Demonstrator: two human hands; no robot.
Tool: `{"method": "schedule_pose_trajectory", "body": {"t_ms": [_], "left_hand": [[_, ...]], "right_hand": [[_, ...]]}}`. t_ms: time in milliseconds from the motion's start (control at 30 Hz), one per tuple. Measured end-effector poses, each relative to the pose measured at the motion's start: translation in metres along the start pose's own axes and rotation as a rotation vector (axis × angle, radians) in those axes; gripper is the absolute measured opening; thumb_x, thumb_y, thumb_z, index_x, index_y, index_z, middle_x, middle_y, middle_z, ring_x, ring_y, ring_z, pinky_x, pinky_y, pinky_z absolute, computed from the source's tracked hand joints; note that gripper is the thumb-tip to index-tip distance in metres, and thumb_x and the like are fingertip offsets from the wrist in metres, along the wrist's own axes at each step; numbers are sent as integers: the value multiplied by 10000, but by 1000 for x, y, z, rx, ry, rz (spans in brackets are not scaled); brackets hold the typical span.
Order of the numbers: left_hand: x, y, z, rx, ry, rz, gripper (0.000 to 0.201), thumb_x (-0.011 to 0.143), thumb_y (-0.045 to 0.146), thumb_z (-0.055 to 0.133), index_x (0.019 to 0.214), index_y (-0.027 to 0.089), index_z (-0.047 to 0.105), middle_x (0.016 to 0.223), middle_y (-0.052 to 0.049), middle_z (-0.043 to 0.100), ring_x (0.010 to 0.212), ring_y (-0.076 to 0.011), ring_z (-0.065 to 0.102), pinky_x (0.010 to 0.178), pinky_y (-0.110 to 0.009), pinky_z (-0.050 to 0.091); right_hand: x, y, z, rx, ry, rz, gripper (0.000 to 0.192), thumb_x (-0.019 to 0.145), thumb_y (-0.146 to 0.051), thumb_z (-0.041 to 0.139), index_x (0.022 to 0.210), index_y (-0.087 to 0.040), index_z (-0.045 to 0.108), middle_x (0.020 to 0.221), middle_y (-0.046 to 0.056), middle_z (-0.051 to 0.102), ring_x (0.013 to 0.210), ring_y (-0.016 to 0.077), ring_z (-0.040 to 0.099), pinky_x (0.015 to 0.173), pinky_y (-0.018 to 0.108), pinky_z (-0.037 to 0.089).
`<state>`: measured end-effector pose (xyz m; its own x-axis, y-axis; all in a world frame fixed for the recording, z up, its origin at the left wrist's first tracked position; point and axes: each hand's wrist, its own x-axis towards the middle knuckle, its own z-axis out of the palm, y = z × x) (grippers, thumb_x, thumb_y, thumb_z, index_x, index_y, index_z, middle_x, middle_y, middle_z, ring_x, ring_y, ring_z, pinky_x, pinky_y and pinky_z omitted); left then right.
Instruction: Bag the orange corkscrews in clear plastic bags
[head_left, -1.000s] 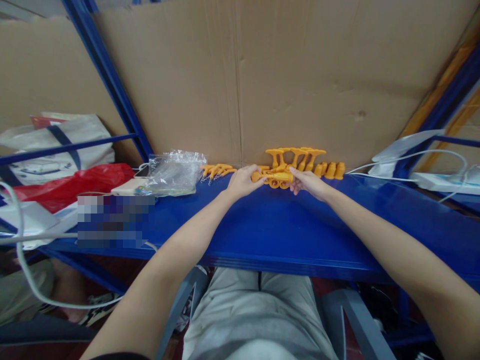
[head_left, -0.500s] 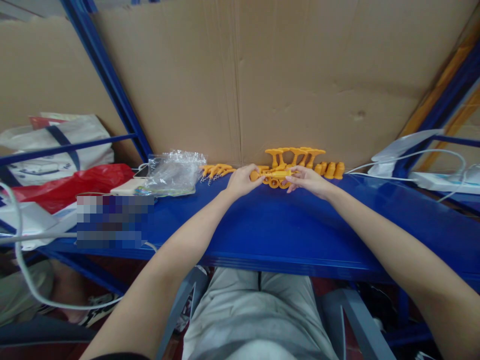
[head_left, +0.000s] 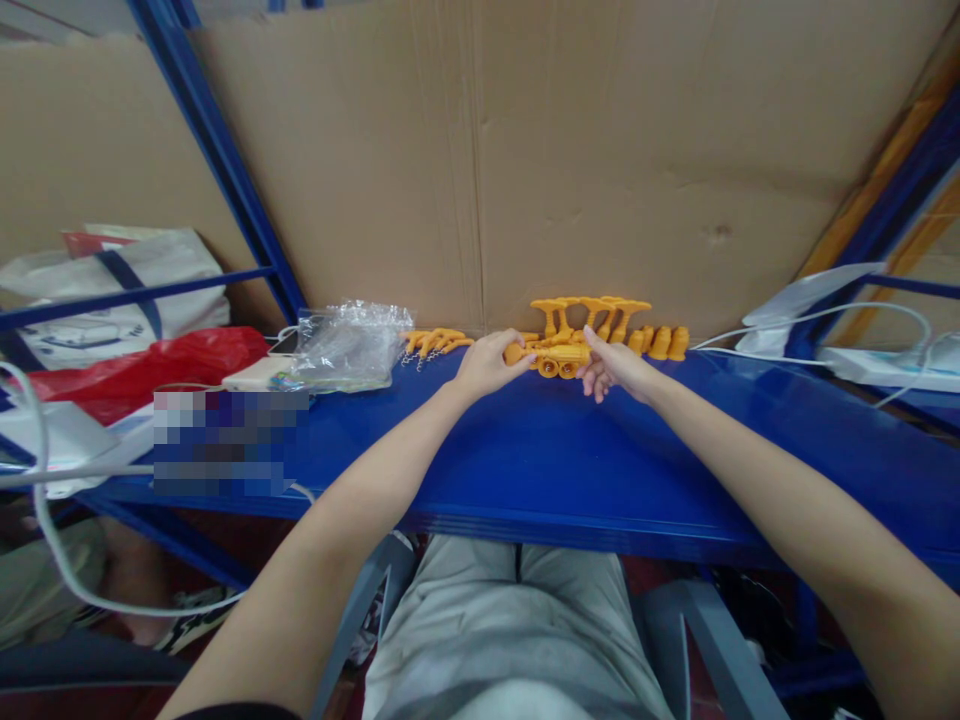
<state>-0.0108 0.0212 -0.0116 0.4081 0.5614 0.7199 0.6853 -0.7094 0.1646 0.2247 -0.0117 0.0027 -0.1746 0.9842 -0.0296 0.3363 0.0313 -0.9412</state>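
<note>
**Both hands on an orange part at the back of a blue shelf**

Nearest, light trousers below the shelf's front lip. Above them, a blue metal shelf, bare across its middle, both forearms stretched over it toward the rear.

At the far edge, left hand closed around the left end of an orange plastic part, fingers curled over it, thumb on top. Right hand at the part's right end, forefinger laid along it, remaining fingers loosely bent downward toward the shelf. Part held low, just over the shelf surface, lying crosswise between the two hands.

Directly behind, crowding the hands: a row of orange T-shaped pieces standing against the wall, and just to the right a row of small orange caps. To the left, more orange pieces with chains, then a crumpled clear plastic bag over a white box.

Further left, a red bag and a white tote. Far right, white cables and a white power strip.

Behind everything, a cardboard sheet closing off the back, framed by blue uprights.
</note>
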Motion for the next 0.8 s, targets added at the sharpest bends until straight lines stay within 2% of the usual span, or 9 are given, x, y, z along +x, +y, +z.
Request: {"method": "schedule_pose_trajectory", "body": {"t_ms": [100, 167, 200, 300, 367, 533, 667, 800], "left_hand": [[0, -2, 1, 10, 0, -22, 185, 847, 379, 613, 894, 200, 608, 824, -33, 702, 736, -176, 635, 683, -273, 457], [0, -3, 1, 14, 1, -38, 190, 844, 383, 615, 897, 200, 610, 822, -36, 700, 739, -182, 636, 681, -276, 458], [1, -4, 1, 14, 1, -45, 193, 842, 385, 617, 900, 201, 611, 826, -38, 701, 742, -185, 637, 682, -278, 459], [1, -6, 1, 12, -3, -58, 197, 838, 393, 622, 902, 207, 611, 832, -39, 702, 755, -191, 640, 687, -281, 462], [1, -6, 1, 15, -3, -60, 198, 836, 397, 626, 897, 209, 610, 829, -38, 702, 758, -193, 641, 687, -280, 462], [0, -4, 1, 11, 22, -10, 191, 844, 387, 619, 899, 204, 605, 841, -37, 703, 763, -188, 645, 687, -275, 456], [0, -4, 2, -1, 52, 52, 201, 844, 399, 619, 896, 205, 601, 811, -29, 695, 743, -182, 639, 670, -271, 451], [0, -6, 4, -4, 71, 51, 219, 849, 416, 615, 893, 202, 603, 777, -27, 684, 695, -176, 624, 645, -269, 442]], "right_hand": [[0, 0, -6, 14, -39, -15, 601, 936, -676, 351, 956, -160, 657, 782, 129, 739, 467, 173, 642, 414, 275, 490], [1, 2, -12, 16, -54, -93, 415, 939, -530, 511, 1150, -188, 615, 977, 123, 746, 600, 176, 700, 508, 276, 552], [1, 4, -14, 10, -57, -144, 389, 913, -442, 595, 1224, -209, 582, 1055, 114, 733, 663, 175, 716, 560, 279, 574], [3, 8, -19, -8, -58, -251, 515, 808, -255, 727, 1290, -247, 546, 1168, 98, 694, 769, 174, 730, 667, 309, 605], [4, 9, -19, 3, -38, -264, 464, 789, -231, 746, 1225, -228, 588, 1127, 93, 708, 762, 173, 729, 692, 326, 606], [0, 2, -12, 63, 8, -183, 189, 868, -342, 694, 911, -160, 667, 816, 82, 753, 616, 145, 701, 628, 257, 568], [-5, -6, -3, 100, 28, -76, 430, 968, -454, 515, 686, -143, 607, 582, 86, 689, 515, 136, 666, 547, 213, 525], [-7, -10, 3, 71, 53, 14, 547, 988, -540, 385, 656, -152, 582, 516, 80, 652, 448, 139, 635, 483, 214, 498]]}}
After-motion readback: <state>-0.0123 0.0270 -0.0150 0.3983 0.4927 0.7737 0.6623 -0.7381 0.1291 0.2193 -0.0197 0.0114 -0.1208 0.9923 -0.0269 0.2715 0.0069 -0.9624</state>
